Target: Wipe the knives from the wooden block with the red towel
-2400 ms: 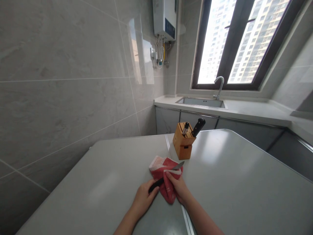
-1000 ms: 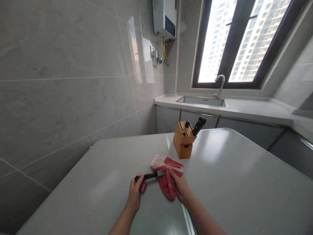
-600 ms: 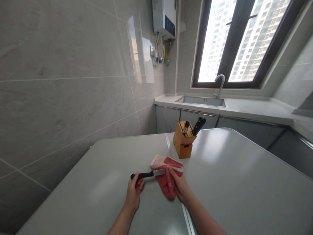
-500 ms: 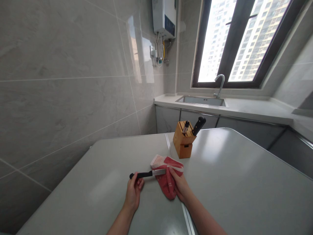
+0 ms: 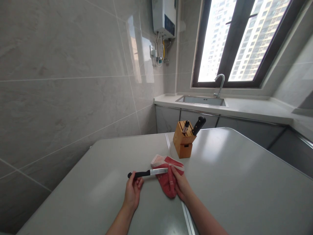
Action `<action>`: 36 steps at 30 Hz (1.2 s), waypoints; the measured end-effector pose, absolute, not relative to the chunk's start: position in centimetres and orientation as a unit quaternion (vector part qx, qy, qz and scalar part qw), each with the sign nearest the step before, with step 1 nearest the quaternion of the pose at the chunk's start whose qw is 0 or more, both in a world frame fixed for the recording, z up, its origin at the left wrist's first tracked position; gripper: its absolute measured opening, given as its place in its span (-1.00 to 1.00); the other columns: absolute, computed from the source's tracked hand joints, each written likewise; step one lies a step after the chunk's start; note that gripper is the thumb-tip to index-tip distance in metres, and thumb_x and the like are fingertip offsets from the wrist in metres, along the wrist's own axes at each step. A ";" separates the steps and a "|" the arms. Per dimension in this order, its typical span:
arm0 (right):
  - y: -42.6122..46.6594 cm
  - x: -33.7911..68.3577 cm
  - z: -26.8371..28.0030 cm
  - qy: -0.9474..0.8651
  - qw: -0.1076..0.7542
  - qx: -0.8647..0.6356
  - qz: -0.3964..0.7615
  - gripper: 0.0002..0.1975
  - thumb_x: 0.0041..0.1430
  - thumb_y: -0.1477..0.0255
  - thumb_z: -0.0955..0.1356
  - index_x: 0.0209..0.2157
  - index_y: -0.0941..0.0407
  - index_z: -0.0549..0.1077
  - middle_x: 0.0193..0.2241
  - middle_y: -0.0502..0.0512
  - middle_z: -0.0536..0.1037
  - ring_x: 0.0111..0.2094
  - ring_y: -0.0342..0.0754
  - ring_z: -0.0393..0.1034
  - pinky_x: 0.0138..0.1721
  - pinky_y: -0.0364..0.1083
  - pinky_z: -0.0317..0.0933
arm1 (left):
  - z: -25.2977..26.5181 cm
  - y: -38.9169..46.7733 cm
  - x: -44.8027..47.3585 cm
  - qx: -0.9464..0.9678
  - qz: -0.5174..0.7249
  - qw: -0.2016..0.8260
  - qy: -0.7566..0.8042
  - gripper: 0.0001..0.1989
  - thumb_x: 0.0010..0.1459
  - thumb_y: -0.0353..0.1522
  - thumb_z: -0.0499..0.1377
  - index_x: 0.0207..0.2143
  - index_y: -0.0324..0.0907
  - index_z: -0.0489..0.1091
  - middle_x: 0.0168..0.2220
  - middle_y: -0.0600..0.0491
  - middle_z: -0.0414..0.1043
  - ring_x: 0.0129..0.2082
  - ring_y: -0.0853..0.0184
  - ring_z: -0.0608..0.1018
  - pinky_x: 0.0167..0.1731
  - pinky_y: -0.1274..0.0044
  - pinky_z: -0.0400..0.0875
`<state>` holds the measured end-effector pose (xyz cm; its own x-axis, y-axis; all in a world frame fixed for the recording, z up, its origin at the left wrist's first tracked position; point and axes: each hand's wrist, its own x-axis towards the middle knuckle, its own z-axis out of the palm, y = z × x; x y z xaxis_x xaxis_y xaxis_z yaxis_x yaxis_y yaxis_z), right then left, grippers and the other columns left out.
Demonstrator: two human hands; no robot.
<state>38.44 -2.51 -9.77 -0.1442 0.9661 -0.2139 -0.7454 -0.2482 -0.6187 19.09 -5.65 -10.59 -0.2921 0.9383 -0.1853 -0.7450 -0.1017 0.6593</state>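
My left hand (image 5: 133, 191) is closed on the black handle of a knife (image 5: 158, 171), which lies level and points right. Its tip end disappears into the folds of a red and white cloth (image 5: 168, 186). With fingers pinched around cloth and blade, my right hand (image 5: 180, 184) grips the cloth from the right side. The covered part of the blade is hidden. Behind the cloth stands a wooden knife block (image 5: 184, 143) holding a large black-handled knife (image 5: 199, 125) and another handled tool (image 5: 186, 126) whose lower part is hidden in its slot.
The pale table (image 5: 107, 166) has a metal seam running through it. Beyond it is a counter (image 5: 249, 106) with a sink (image 5: 202, 100) and a tap (image 5: 221, 83) under the window. A water heater (image 5: 164, 19) hangs on the tiled wall to the left.
The knife has shifted slightly left with my left hand, and more of its blade shows outside the cloth. My right hand and the cloth have hardly moved.
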 end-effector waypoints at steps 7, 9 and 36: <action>-2.6 38.5 -9.1 -0.170 0.583 -0.293 0.738 -0.60 -0.09 0.34 0.49 -0.18 0.17 0.45 -0.27 0.15 0.61 -0.26 -0.01 0.52 -0.14 -0.04 0.40 | -10.7 -5.7 19.0 0.146 0.726 0.579 0.341 -0.64 0.02 -0.24 0.25 -0.61 -0.20 0.15 -0.68 0.23 0.11 -0.69 0.55 0.16 -0.63 0.65 0.13; -2.6 38.5 -9.2 -0.167 0.587 -0.290 0.737 -0.59 -0.10 0.35 0.50 -0.18 0.17 0.45 -0.30 0.13 0.62 -0.26 0.00 0.52 -0.16 -0.04 0.40 | -10.6 -5.7 19.0 0.149 0.725 0.577 0.344 -0.64 0.02 -0.24 0.25 -0.61 -0.21 0.15 -0.68 0.23 0.11 -0.69 0.55 0.16 -0.64 0.65 0.13; -2.6 39.5 -9.1 -0.141 0.555 -0.238 0.785 -0.70 -0.09 0.36 0.49 -0.28 0.18 0.52 -0.29 0.14 0.62 -0.25 -0.04 0.52 -0.05 -0.05 0.34 | -10.7 -5.7 19.2 0.245 0.680 0.555 0.413 -0.63 -0.02 -0.21 0.29 -0.57 -0.21 0.17 -0.65 0.22 0.13 -0.67 0.55 0.18 -0.63 0.65 0.06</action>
<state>39.51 -2.59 -9.09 -0.2716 0.9378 -0.2162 -0.8034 -0.3446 -0.4856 19.21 -5.69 -10.67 -0.2651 0.9559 -0.1260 -0.5516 -0.0432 0.8330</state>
